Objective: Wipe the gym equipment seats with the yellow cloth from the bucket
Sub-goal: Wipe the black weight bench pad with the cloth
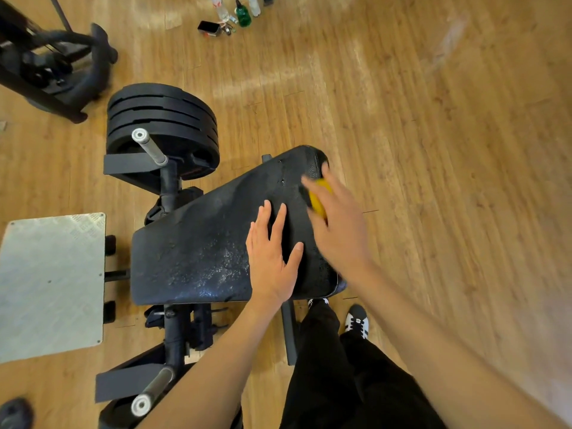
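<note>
Progress is judged as partway through one seat. In the head view, a black padded seat (198, 243) of a plate-loaded machine is seen from above. A wet sheen with scattered droplets is visible across its middle and near edge, which suggests that much of the pad has been passed over already.

The yellow cloth (320, 198) is found towards the far right end of the pad, bunched small and pressed against the surface. It is gripped by the right hand (339, 230), whose fingers are curled over it; that hand is blurred, so the exact hold cannot be told. The left hand (270, 261) is laid flat on the pad just beside it, fingers straight and spread, with nothing held.

The far corner beyond the cloth looks duller and is judged to be left to do. The bucket is not in view. Weight plates (161, 125) are stacked on the machine's far side, a metal footplate (52, 283) is seen to the left, and bottles (244, 10) stand on the wooden floor (433, 150), well apart. Whether other seats have been wiped cannot be told from here.
</note>
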Motion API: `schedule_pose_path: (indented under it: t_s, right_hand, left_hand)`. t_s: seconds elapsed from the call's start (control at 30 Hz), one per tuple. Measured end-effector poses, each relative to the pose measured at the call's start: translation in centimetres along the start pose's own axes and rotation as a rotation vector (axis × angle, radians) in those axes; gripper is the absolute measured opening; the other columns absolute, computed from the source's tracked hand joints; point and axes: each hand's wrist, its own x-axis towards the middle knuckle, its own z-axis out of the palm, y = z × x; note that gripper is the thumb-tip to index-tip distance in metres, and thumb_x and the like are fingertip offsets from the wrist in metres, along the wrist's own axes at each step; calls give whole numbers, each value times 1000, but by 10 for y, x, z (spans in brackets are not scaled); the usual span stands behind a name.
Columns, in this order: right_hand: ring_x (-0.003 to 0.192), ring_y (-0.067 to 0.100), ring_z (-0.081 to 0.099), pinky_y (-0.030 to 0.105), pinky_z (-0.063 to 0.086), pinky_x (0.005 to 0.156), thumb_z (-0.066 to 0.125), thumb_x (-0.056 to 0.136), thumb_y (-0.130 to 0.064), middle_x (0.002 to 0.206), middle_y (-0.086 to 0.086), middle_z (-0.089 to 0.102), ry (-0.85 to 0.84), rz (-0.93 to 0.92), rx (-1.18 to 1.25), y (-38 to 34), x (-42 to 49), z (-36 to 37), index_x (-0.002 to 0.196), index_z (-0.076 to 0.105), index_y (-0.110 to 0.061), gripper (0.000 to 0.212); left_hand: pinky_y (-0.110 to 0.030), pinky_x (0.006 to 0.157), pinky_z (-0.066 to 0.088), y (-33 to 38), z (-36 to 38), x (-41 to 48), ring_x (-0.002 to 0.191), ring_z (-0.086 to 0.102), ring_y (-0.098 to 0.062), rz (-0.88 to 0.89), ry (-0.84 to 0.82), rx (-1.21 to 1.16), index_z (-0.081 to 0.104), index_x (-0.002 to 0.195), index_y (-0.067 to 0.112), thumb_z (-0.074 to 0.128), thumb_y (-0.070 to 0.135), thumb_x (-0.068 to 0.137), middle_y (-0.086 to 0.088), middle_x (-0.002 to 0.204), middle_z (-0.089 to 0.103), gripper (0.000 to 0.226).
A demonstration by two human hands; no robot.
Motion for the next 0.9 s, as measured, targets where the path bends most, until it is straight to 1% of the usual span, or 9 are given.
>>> schedule_pose_path:
  t_s: [0.1,0.2,0.27,0.4,0.5,0.57,0.7,0.8,0.9]
  right_hand:
    - [154,13,13,47,36,118,62,95,-10,167,-6,16,-59,6,-7,5,-81,-7,151,41,-34,65]
    - [156,17,4,54,31,119,66,91,-4,168,-3,9,-124,-39,-23,10,-101,-7,153,36,-34,75]
    - [156,21,0,55,26,121,61,94,-4,168,0,7,-137,-112,-22,12,-69,-7,154,35,-30,71]
    - [155,28,2,54,17,124,53,101,-9,168,7,11,-102,-90,-71,11,56,-2,152,39,-27,56]
    - [154,27,13,51,25,121,51,102,-14,166,5,20,-156,-81,-172,7,121,3,149,44,-31,50]
    - [151,26,23,47,31,118,51,102,-15,165,1,25,-145,-58,-218,2,124,3,144,48,-34,46]
    - [148,26,28,45,32,116,53,99,-13,163,-1,30,-42,-138,-287,-5,42,-3,141,52,-32,46]
    - [154,24,16,44,31,118,63,91,-8,164,-1,28,-115,-172,-277,2,-54,-10,144,50,-31,59]
    - [155,27,10,52,29,119,72,81,-1,164,1,26,-195,-183,-297,6,-116,-12,145,49,-30,74]
  left_hand:
    - [-57,125,14,-1,1,0,159,9,-19,25,14,7,28,161,21,37,52,100,-1,171,13,68]
    - [-56,125,14,0,1,-1,159,9,-19,27,22,6,29,161,21,38,52,100,-2,171,14,69]
    - [-56,126,14,-1,1,0,159,8,-18,22,18,3,29,161,21,38,51,100,-1,171,13,68]
    - [-55,126,13,0,2,-1,159,7,-17,6,12,-16,29,161,22,41,48,99,0,171,13,68]
    - [-54,126,12,0,1,-1,159,8,-18,11,13,-19,30,161,22,40,48,99,-1,171,13,68]
    - [-54,126,12,0,0,-1,159,8,-18,10,13,-20,30,161,22,41,48,99,0,171,13,68]
    - [-53,126,13,-2,1,-2,159,9,-18,19,19,-24,30,160,21,43,47,99,-1,171,13,68]
    - [-55,126,15,-4,1,-3,158,11,-19,32,29,-37,31,160,20,41,45,100,-2,171,14,66]
    - [-57,125,16,-6,2,-2,158,14,-21,48,53,-62,34,159,21,39,44,101,-4,170,17,63]
